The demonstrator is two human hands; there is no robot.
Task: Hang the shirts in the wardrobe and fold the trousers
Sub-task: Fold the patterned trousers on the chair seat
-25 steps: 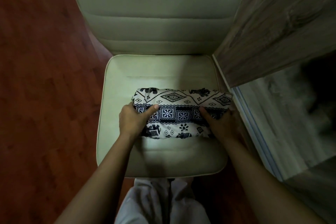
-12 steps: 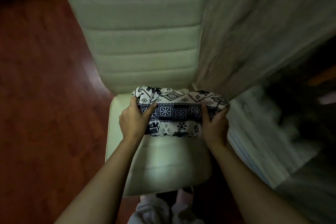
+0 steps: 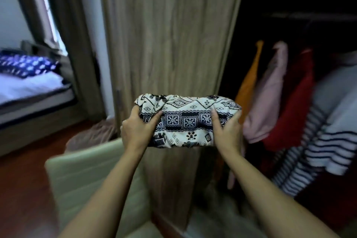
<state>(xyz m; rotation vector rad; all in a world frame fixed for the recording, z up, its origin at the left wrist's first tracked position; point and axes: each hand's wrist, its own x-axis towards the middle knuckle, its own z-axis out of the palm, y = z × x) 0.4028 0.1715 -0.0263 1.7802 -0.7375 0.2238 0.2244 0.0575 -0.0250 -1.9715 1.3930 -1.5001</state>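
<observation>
Just the one head view here, looking out over both arms. The folded trousers (image 3: 188, 121), that white and navy print with diamonds and little elephants, are bundled into a chunky roll and held up in the air, lying sideways, right in front of the wood-grain wardrobe door (image 3: 166, 35) and level with its right edge. The left hand (image 3: 135, 131) has its grip closed round the left end of the bundle, thumb lying across the front and fingers tucked behind. The right hand (image 3: 228, 133) does the same at the right end, thumb pressed into the dark patterned band. So both grips are full of fabric, nothing loose. Right of the door the wardrobe (image 3: 289, 6) is open and dark inside. Hanging there, left to right, are an orange garment (image 3: 249, 83), a pink one (image 3: 270, 92), a red one (image 3: 293, 102) and a striped shirt (image 3: 318, 150) in white with dark bands, all packed close together. Below the left arm is the pale padded chair (image 3: 92, 176), kind of blurry, standing on the reddish wood floor (image 3: 19, 189). Far left there's a bed (image 3: 29, 91) with a blue patterned pillow (image 3: 25, 64) on it. There's also something brownish low down by the foot of the door, can't tell what it is.
</observation>
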